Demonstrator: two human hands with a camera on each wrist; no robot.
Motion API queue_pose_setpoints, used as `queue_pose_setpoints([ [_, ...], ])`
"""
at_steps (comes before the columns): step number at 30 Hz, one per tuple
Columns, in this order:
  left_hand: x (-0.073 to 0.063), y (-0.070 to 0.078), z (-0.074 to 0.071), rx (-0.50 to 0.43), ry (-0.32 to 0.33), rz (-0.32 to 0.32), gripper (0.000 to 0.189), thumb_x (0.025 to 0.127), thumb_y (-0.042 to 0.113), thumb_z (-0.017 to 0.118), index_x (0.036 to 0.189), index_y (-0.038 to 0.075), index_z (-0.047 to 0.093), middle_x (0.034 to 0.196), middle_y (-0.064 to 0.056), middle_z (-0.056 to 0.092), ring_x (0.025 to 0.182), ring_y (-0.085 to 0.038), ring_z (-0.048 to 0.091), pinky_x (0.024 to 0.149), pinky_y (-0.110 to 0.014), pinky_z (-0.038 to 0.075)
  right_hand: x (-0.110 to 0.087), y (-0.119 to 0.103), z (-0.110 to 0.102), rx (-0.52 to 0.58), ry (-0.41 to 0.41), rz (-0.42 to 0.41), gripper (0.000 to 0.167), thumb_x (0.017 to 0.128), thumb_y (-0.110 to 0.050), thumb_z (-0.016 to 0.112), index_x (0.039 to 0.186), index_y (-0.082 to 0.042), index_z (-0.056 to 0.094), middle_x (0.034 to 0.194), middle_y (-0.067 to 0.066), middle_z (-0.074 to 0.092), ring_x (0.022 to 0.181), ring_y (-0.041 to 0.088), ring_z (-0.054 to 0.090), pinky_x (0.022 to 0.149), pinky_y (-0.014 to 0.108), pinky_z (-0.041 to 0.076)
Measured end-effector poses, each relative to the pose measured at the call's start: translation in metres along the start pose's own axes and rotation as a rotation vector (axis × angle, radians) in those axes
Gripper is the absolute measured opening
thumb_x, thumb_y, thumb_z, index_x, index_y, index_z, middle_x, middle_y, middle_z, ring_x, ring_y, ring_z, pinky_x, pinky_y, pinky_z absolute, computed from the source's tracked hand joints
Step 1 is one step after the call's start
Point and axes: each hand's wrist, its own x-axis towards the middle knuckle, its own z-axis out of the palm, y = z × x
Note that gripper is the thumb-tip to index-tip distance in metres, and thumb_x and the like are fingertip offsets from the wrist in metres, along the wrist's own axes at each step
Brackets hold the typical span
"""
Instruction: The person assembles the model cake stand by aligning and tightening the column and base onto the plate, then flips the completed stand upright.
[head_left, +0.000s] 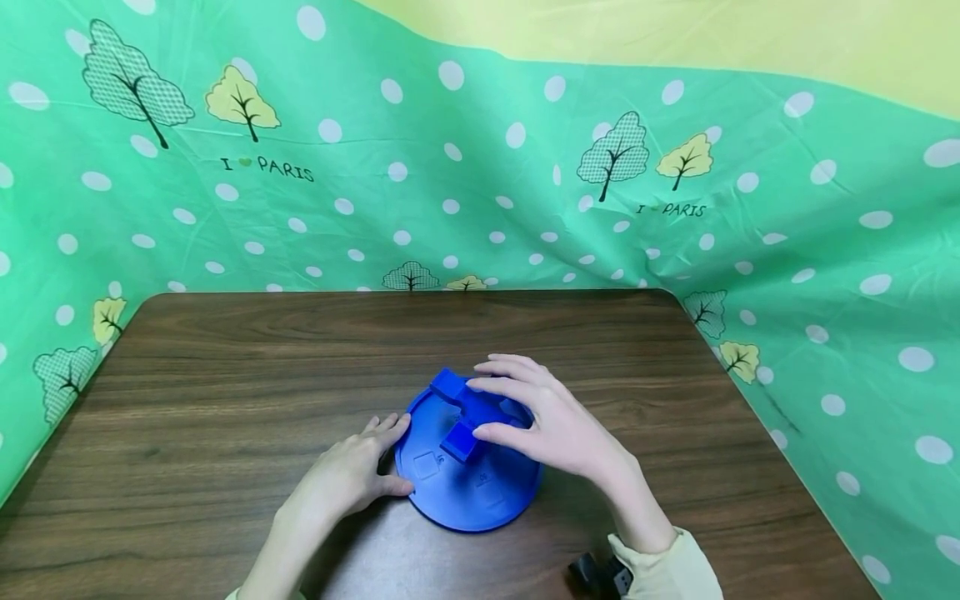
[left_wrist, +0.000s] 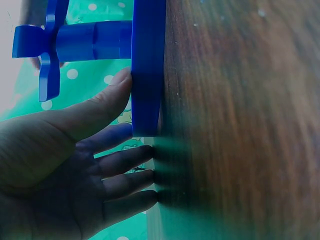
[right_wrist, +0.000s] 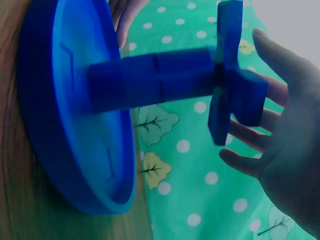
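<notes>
A blue plastic disc (head_left: 471, 508) with a raised rim lies on the table, outlined marks moulded into its face. From its middle rises a thick post (right_wrist: 150, 77), topped by a knob (head_left: 459, 440) with several stubby arms. My left hand (head_left: 352, 467) rests at the disc's left edge, thumb and forefinger touching the rim and the other fingers stretched out. Over the knob, my right hand (head_left: 543, 417) spreads its fingers and thumb around the arms. In the right wrist view the thumb stands apart from the knob, and some fingers are partly hidden behind an arm.
The dark wood-grain table (head_left: 262, 358) carries the disc. Beside the right sleeve sits a small black object (head_left: 583, 573), partly cut off by the frame. A green polka-dot cloth (head_left: 450, 183) with printed trees hangs behind and along both sides.
</notes>
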Motion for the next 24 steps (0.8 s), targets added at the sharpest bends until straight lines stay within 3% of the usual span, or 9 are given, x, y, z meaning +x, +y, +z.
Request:
queue_pose_setpoints([
  [8, 0.000, 0.000, 0.000, 0.003, 0.007, 0.011, 0.089, 0.081, 0.040, 0.086, 0.156, 0.013, 0.046, 0.163, -0.016, 0.043, 0.146, -0.051, 0.042, 0.113, -0.073, 0.037, 0.000, 0.008, 0.004, -0.006, -0.025, -0.008, 0.046, 0.095, -0.046, 0.071, 0.139, -0.033, 0.065, 0.150, -0.003, 0.057, 0.153, 0.022, 0.039, 0.119, 0.056, 0.043],
  [18, 0.000, -0.001, 0.000, 0.006, 0.005, 0.006, 0.089, 0.082, 0.040, 0.085, 0.156, 0.013, 0.046, 0.163, -0.016, 0.043, 0.146, -0.052, 0.042, 0.113, -0.073, 0.036, 0.001, -0.001, 0.009, -0.029, -0.017, 0.018, 0.048, 0.095, -0.047, 0.071, 0.140, -0.032, 0.064, 0.143, -0.002, 0.056, 0.154, 0.023, 0.036, 0.118, 0.051, 0.045],
  [24, 0.001, -0.001, 0.001, 0.002, 0.002, 0.006, 0.089, 0.082, 0.040, 0.085, 0.156, 0.013, 0.045, 0.163, -0.016, 0.043, 0.147, -0.051, 0.041, 0.114, -0.074, 0.036, 0.000, -0.004, 0.007, -0.076, -0.014, 0.029, 0.050, 0.095, -0.050, 0.071, 0.140, -0.031, 0.064, 0.141, -0.005, 0.055, 0.146, 0.019, 0.043, 0.113, 0.046, 0.050],
])
